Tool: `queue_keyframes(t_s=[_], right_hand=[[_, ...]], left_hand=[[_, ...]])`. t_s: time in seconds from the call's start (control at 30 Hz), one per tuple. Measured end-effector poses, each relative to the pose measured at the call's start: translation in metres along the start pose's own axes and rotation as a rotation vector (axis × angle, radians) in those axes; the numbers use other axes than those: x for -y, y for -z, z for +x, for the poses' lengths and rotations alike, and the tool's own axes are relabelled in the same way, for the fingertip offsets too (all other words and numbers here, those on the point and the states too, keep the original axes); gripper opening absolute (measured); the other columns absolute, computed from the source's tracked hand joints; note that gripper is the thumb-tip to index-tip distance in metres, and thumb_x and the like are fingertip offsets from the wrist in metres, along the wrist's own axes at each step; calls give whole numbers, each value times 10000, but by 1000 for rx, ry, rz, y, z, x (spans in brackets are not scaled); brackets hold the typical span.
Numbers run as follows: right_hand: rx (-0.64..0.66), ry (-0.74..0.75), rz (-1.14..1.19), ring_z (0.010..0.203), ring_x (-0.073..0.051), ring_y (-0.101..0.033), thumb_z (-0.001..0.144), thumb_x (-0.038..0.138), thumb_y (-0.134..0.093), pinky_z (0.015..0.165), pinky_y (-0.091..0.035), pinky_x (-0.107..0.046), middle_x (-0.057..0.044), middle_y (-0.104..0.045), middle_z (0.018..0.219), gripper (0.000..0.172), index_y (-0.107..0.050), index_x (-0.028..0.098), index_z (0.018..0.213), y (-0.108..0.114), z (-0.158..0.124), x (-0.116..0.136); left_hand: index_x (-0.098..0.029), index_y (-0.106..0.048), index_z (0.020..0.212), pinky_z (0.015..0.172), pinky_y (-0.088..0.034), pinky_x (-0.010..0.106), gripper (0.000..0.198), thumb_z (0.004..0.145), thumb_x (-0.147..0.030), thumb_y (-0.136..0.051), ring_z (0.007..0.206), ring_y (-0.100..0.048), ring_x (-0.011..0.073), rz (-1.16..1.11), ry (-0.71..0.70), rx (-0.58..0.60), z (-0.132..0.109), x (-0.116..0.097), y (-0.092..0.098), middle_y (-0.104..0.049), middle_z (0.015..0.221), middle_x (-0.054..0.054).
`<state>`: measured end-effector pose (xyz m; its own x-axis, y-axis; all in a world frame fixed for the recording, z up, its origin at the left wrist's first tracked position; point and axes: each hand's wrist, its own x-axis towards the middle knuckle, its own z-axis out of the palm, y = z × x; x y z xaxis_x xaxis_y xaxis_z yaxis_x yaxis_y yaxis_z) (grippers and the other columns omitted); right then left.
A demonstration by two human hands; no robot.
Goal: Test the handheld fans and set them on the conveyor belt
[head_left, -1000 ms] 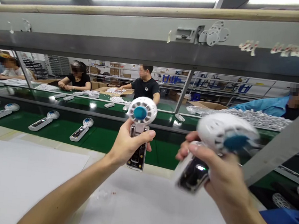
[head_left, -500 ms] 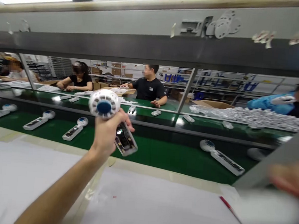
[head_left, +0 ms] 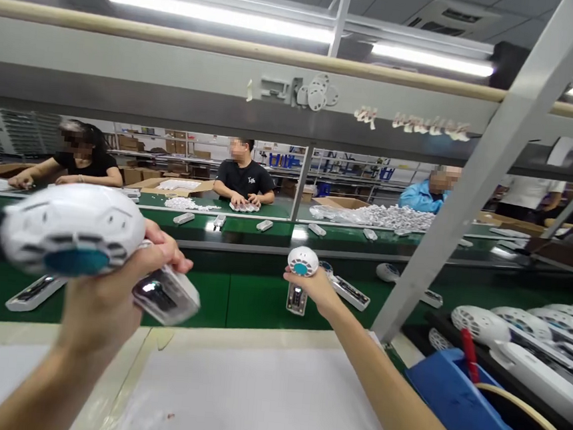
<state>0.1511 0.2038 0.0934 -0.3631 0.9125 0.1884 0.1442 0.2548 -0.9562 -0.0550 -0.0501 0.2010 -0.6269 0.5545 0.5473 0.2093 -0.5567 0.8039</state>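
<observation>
My left hand (head_left: 115, 280) is closed round the neck of a white handheld device (head_left: 73, 220), raised close to the camera at left. The device has a round vented head with a blue disc, and its open handle (head_left: 166, 295) shows electronics inside. Farther out, over the green belt, my right hand (head_left: 318, 286) grips a second device (head_left: 303, 260) of the same kind, its handle hanging down. Just beside that hand, another white device (head_left: 352, 293) lies on the belt with its handle's inside exposed.
White paper (head_left: 251, 392) covers the bench before me. A slanted grey post (head_left: 476, 165) stands right of my right arm. Beyond it are a blue bin (head_left: 465, 405) with a red-handled tool and a row of white devices (head_left: 543, 378). Co-workers (head_left: 245, 179) sit across the belt.
The view has swung right. My left hand has brought its device nearer the camera. My right hand, blurred at the right edge before, now reaches over the belt and holds a device.
</observation>
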Motion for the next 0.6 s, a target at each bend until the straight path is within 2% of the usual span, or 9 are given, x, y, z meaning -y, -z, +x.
queue_keyframes(t_s=[0.07,0.13,0.17,0.27,0.33,0.43,0.5,0.6], right_hand=[[19,-18,-40,970,-284,-696,658,330,-777,833,-537,-355,-123,-760,947,347,-732,108,921,-2,1,-12],[25,-21,-117,967,-269,-690,710,358,-737,817,-533,-343,-121,-751,989,376,-703,112,992,-3,1,-18],[25,-19,-171,978,-264,-681,735,379,-718,821,-526,-344,-120,-740,1029,418,-676,118,1058,-5,0,-20],[7,-3,-391,1083,-299,-617,755,391,-708,882,-478,-380,-141,-669,1176,560,-566,135,1231,-10,-3,-25],[13,8,-551,1127,-336,-571,740,315,-716,909,-438,-396,-158,-628,1192,558,-552,132,1241,-16,-7,-29],[63,22,-729,1114,-344,-552,765,220,-666,907,-408,-374,-166,-608,1139,409,-609,122,1158,-27,-16,-36],[96,27,-805,1102,-338,-552,807,232,-634,896,-403,-361,-173,-604,1126,348,-625,112,1133,-33,-22,-38],[142,33,-871,1097,-308,-570,853,336,-623,889,-407,-332,-154,-609,1147,389,-613,128,1182,-39,-25,-36]], left_hand=[[-216,-639,743,632,-539,294,190,668,-290,-797,679,-636,182,51,61,36,8,21,-9,-652,719,-13],[-187,-684,785,716,-519,278,265,590,-259,-848,767,-638,183,212,87,89,16,49,-13,-690,799,15],[-178,-685,784,728,-511,282,274,574,-256,-843,782,-631,187,211,132,93,19,63,-14,-688,801,19],[-153,-672,732,689,-475,279,226,588,-282,-789,748,-605,181,244,375,100,24,99,-13,-667,746,28],[-141,-679,754,659,-455,276,246,574,-276,-779,731,-596,180,287,460,93,24,114,-12,-665,736,32],[-131,-684,811,629,-444,276,300,570,-281,-783,716,-592,182,338,506,92,22,128,-9,-669,739,36],[-131,-678,841,636,-454,281,322,588,-301,-780,723,-602,187,375,528,103,22,138,-6,-678,758,43],[-140,-658,943,683,-481,296,408,617,-350,-784,783,-640,210,447,536,135,22,157,1,-709,862,66]])
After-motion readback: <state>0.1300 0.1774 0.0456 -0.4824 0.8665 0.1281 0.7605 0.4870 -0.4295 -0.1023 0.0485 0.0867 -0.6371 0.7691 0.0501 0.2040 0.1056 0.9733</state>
